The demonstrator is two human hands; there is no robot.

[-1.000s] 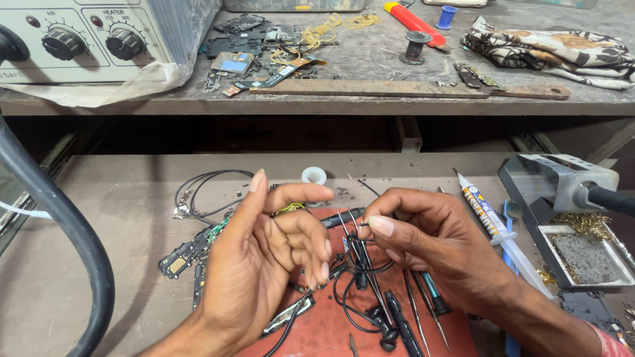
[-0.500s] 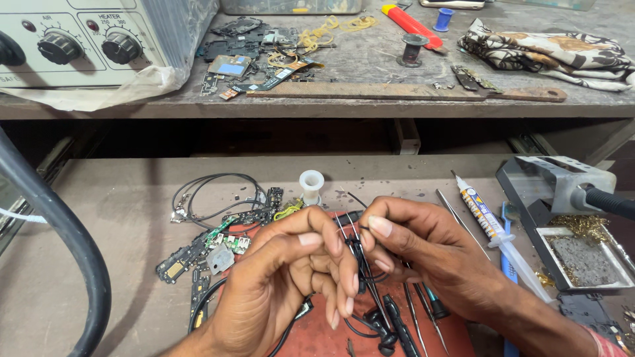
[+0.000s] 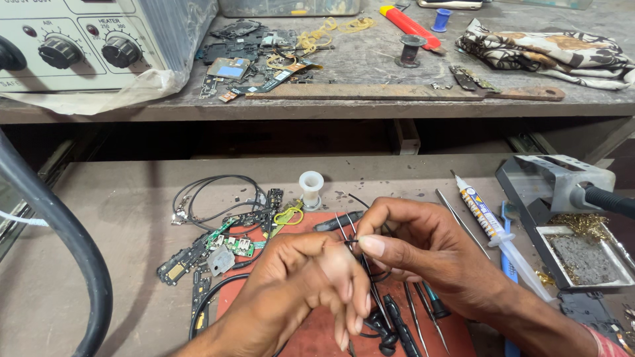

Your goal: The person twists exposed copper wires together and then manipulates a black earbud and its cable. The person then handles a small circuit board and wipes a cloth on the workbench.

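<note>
Left hand (image 3: pixel 301 291) lower, pinching thin wire (image 3: pixel 348 242)

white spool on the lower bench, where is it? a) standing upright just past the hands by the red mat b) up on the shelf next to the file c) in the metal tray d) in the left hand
a: the white spool stands upright on the bench just beyond both hands, at the far edge of the red mat.

glue syringe (image 3: pixel 485 214) | right of hands, white-yellow label | station panel (image 3: pixel 73 26) | top-left, possibly cream
</note>
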